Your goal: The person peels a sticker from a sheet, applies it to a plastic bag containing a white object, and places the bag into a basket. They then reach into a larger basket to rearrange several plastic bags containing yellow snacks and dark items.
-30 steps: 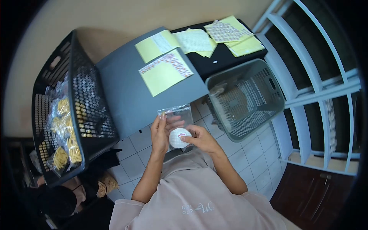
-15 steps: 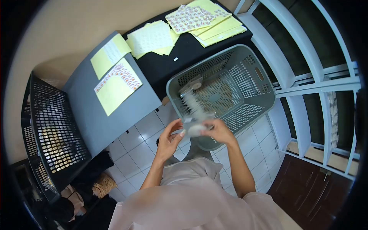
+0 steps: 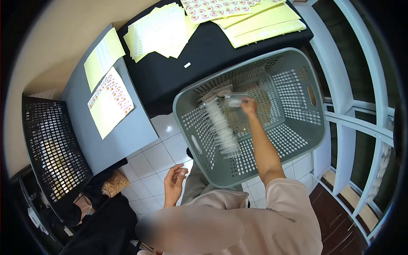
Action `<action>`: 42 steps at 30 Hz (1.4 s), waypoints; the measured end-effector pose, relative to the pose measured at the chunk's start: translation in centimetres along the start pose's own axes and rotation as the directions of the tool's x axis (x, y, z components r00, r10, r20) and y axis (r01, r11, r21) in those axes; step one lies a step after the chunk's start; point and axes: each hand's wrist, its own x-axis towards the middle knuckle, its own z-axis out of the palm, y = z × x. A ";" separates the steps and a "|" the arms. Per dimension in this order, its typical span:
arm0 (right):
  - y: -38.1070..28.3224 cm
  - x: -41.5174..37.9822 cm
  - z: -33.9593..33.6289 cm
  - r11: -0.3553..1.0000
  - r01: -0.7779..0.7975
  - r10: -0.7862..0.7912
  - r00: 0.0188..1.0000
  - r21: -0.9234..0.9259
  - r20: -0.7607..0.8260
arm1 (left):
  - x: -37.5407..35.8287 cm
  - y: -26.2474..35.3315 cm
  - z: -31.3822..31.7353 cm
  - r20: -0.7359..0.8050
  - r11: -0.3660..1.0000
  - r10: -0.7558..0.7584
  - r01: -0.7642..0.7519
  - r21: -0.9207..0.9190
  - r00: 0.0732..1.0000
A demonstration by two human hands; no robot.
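Inside the large grey-green laundry basket (image 3: 314, 131), my right hand (image 3: 250, 106) pinches a small clear packet (image 3: 234, 102) with something whitish in it. Below that packet, a row of similar clear packets (image 3: 221, 127) stands along the basket's left side, and a few others lie at its upper end. My left hand (image 3: 175, 180) hangs outside the basket's near left corner, fingers loosely curled and apart, with nothing visible in it.
Yellow sticker sheets (image 3: 112, 97) lie on a grey table (image 3: 131, 123). Beyond the basket, a black-covered table (image 3: 165, 89) carries more sheets (image 3: 161, 34) and a small white piece (image 3: 187, 65). A black perforated basket (image 3: 55, 140) stands left; pale shelving (image 3: 361, 119) is at right.
My hands have parted. The right one has moved up and into the basket with a packet, while the left has dropped back towards my body. The camera view has shifted too.
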 end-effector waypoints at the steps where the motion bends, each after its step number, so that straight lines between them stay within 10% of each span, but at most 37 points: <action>1: -0.1 1.0 1.3 0.999 -0.036 0.035 0.999 -0.035 -0.005 | -0.1 0.1 -0.1 -0.026 1.000 -0.011 0.012 0.006 1.000; 19: -2.9 3.4 8.2 0.879 -0.373 0.422 0.899 0.298 -0.120 | -2.0 -2.6 -0.2 -0.146 0.988 -0.131 0.118 -0.095 0.981; 28: -3.4 1.5 8.0 0.564 -0.453 0.361 0.887 0.690 0.287 | -2.4 -2.4 -1.2 -0.136 0.995 -0.098 0.093 -0.042 0.986; 42: -1.3 -7.1 1.3 0.651 -0.438 0.270 0.897 0.620 0.350 | -1.0 2.8 -6.7 0.061 0.984 0.122 -0.112 -0.138 0.991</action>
